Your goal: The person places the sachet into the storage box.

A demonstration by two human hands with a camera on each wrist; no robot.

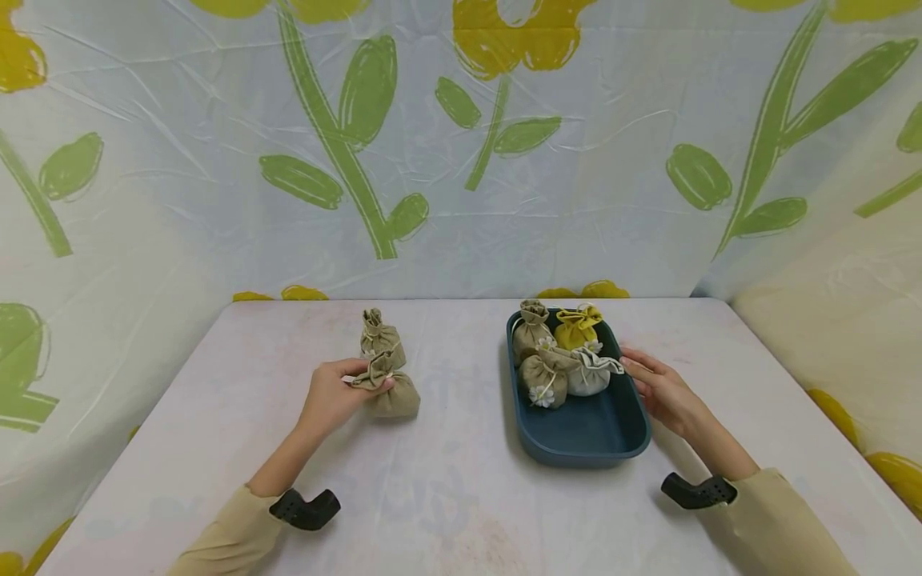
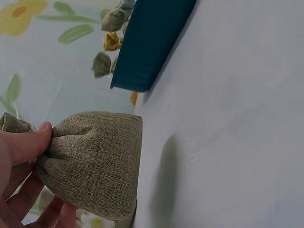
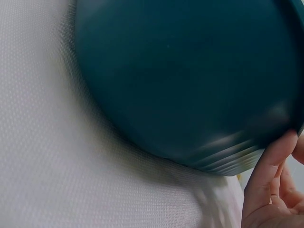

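My left hand (image 1: 334, 400) pinches the gathered neck of a brown linen drawstring pouch (image 1: 398, 398), thumb on one side and fingers on the other. In the left wrist view this pouch (image 2: 97, 161) hangs sideways, with a shadow on the table near it. Just behind it stands a second brown pouch (image 1: 382, 340), partly covered. My right hand (image 1: 666, 392) touches the right side of a dark blue tub (image 1: 583, 460), its fingers fairly straight at the rim. In the right wrist view the thumb (image 3: 273, 166) lies against the tub's outer wall (image 3: 180, 85).
Inside the tub's far part sit several pouches: a tall brown one (image 1: 529, 336), a yellow one (image 1: 576, 330), a pale grey one (image 1: 589, 376) and a brown one with a white flower (image 1: 543, 380). A white cloth covers the table (image 1: 446, 480); a flower-printed sheet (image 1: 576, 200) hangs behind.
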